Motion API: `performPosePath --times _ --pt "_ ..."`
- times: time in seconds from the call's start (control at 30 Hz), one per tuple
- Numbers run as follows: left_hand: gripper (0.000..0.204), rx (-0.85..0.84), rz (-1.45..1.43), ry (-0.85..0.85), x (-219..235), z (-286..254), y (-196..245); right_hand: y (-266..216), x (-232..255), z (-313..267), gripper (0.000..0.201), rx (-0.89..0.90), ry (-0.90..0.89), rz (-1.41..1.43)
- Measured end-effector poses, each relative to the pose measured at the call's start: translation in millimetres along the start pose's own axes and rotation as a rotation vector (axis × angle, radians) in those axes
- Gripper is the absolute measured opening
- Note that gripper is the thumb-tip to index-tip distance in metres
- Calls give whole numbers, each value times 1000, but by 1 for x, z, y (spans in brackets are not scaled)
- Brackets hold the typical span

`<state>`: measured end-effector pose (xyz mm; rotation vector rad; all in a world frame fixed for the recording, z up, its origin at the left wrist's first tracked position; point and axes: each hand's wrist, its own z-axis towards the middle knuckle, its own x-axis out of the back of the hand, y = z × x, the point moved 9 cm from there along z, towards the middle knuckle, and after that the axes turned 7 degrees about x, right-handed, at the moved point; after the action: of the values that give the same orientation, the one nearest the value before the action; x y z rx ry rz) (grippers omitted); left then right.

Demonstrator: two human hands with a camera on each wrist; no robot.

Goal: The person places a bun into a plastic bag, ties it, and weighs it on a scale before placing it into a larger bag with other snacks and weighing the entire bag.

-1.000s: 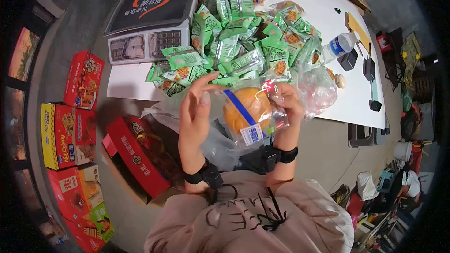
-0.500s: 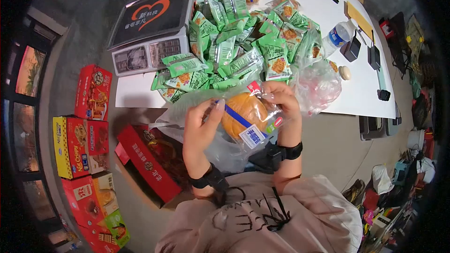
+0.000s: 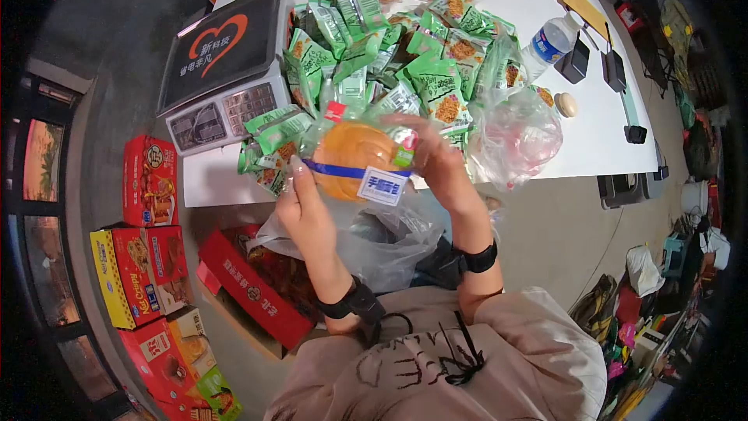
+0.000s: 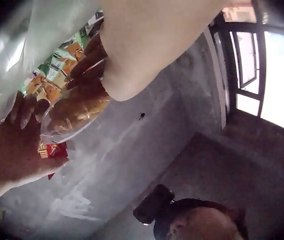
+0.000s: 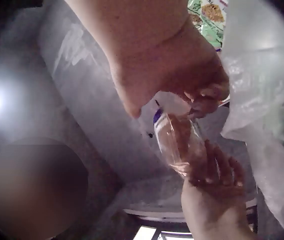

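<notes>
A round bread bun in a clear wrapper [image 3: 351,154], with a blue stripe and a white label, is held up in front of the table. My left hand [image 3: 308,214] pinches its left edge, thumb in front and fingers behind. At the opposite edge is my right hand [image 3: 442,168], blurred, its fingers overlapping the wrapper. The right wrist view shows the thumb of that right hand [image 5: 167,70] apart from its loosely bent fingers, which are right at the packet's end. Below the bun hangs a translucent plastic bag [image 3: 382,253].
Many green snack packets [image 3: 444,97] are heaped on the white table [image 3: 592,144]. A scale [image 3: 226,62] stands left of them, a water bottle [image 3: 549,43] and clear bag [image 3: 518,140] right. An open red box [image 3: 257,292] sits at my left, near stacked snack boxes [image 3: 152,273].
The wrapped bun has moved left and up and turned so its stripe lies flatter. My left hand has gone with it. My right hand has shifted left and is now blurred.
</notes>
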<state>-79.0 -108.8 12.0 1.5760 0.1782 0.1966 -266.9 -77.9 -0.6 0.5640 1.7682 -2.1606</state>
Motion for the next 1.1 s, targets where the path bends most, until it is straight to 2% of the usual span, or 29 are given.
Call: performPosePath --times 0.07,0.1,0.17,0.23,0.3,0.33,0.4,0.5,0.6,0.67,0.8,0.93,1.0,1.1 --pt "29 -102 196 -100 -17 -2 13 -8 8 0 50 14 57 -254" --pt "29 -102 200 -101 -20 -2 15 -7 11 1 50 13 59 -251" --pt "23 -232 186 -263 -41 -7 32 -5 35 -1 48 -2 291 -215" --pt "20 -288 236 -293 -49 -8 43 -18 38 1 47 48 268 -146" --pt "20 -451 239 -311 -57 -14 58 -30 39 3 50 80 224 -151" --pt "20 -456 237 -319 -57 -14 60 -31 38 1 49 43 226 -103" --pt "20 -358 296 -431 -60 -11 52 -35 42 -1 49 75 210 -149" --pt "19 -292 316 -466 -60 -10 39 -36 45 -1 47 100 165 -211" --pt "19 -298 293 -486 -62 -14 41 -32 40 -1 44 72 123 -179" --pt "20 -274 302 -505 -63 -16 39 -38 39 -1 33 119 103 -214" --pt "21 -157 269 -591 -68 -25 39 -35 43 -3 32 149 144 -251" --pt "28 -147 206 -614 -67 -30 40 -37 39 -5 32 178 164 -248" --pt "40 171 -19 -841 -79 -36 18 -38 38 -6 33 176 178 -199" --pt "49 132 100 -915 -80 -37 3 -39 40 -8 34 175 197 -220"
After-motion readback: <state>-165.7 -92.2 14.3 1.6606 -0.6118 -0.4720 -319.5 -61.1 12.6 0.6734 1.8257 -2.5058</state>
